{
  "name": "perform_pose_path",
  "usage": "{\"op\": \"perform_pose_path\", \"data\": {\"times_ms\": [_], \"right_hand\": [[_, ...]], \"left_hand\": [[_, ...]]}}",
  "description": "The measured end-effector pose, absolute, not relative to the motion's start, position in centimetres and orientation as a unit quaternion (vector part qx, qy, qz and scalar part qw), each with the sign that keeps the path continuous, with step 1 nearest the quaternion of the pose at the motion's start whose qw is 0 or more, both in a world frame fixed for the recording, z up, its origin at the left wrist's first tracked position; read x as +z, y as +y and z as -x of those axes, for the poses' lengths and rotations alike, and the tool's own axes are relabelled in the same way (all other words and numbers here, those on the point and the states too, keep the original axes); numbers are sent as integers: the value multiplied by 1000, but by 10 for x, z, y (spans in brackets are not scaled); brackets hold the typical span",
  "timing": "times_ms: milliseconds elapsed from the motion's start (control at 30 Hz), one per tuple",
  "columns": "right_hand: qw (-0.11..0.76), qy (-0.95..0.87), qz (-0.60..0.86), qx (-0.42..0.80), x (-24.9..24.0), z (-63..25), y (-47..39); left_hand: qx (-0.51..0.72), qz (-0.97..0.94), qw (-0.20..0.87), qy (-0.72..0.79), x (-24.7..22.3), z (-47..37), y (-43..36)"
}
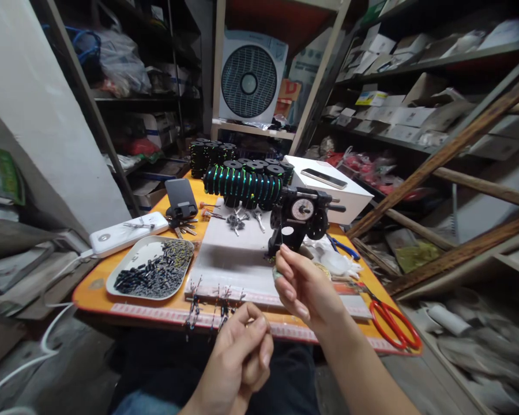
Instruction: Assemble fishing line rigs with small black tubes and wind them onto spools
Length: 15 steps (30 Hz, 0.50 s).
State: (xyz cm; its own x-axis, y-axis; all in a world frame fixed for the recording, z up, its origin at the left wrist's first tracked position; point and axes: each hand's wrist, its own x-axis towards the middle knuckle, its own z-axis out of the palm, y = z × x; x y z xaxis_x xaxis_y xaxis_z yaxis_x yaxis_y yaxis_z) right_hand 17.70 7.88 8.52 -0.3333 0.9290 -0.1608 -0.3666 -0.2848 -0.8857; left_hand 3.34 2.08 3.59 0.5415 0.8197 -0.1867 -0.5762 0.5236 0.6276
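My left hand (244,346) is low in front of the table edge, thumb pressed against the curled index finger; what it pinches is too fine to make out. Farther up and to the right, my right hand (305,288) has thumb and fingertip together just below a black winding machine (305,210) with a round white dial. Whatever lies in that pinch is too thin to tell. A row of black spools with green and blue edges (242,183) sits on the machine's shaft. Small dark rigs with fine wires (218,308) hang over the table's front edge, left of my left hand.
At left stand a tray (112,282) of small dark tubular pieces, a white power strip (130,233) and a phone stand (180,199). Red scissors (393,325) and blue-handled pliers (346,248) lie at right. Behind are a white box (350,202), stacked spools (211,155) and a fan (253,78).
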Motion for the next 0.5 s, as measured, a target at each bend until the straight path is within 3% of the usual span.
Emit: {"op": "perform_pose_path", "data": {"times_ms": [233,500], "right_hand": [[418,-523,435,602,84,-177,79],[462,-684,534,183,171,-219,160]], "left_hand": [[440,-236,837,225,23,-35,18],[438,-231,836,236,-2,-46,28]]}}
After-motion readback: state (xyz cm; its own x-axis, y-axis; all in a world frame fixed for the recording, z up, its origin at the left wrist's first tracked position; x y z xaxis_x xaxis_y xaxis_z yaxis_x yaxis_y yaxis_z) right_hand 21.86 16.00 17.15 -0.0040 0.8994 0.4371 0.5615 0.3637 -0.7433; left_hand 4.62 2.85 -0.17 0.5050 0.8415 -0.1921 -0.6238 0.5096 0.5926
